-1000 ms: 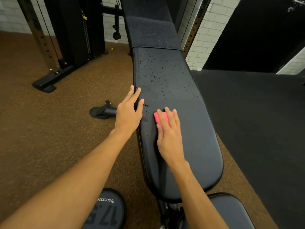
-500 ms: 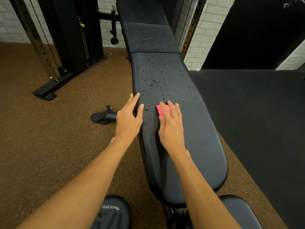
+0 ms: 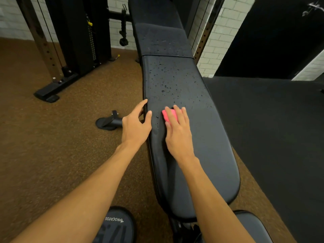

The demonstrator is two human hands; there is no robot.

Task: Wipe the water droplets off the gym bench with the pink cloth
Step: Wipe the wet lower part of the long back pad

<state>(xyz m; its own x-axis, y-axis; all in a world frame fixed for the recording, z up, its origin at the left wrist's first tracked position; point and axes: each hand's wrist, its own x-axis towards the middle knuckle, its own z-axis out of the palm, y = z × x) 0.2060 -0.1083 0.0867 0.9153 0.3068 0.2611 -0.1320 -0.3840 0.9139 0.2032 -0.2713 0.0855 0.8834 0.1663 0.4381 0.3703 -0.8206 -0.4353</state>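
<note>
A long black padded gym bench [image 3: 206, 155] runs away from me down the middle of the view. Water droplets [image 3: 168, 81] speckle its far half, and the near half looks dry. My right hand [image 3: 178, 132] lies flat on the pad with straight fingers pressing a folded pink cloth [image 3: 168, 115], most of which is hidden under the fingers. My left hand [image 3: 135, 125] rests on the bench's left edge, fingers extended, thumb on the top surface.
A weight plate [image 3: 115, 225] lies on the brown floor at my feet. The bench foot [image 3: 108, 122] sticks out to the left. A cable machine frame [image 3: 57, 71] stands at the back left. Black matting [image 3: 273, 128] covers the floor on the right.
My right hand has slid the pink cloth forward along the bench toward the droplets. The left hand has kept its place on the bench's edge.
</note>
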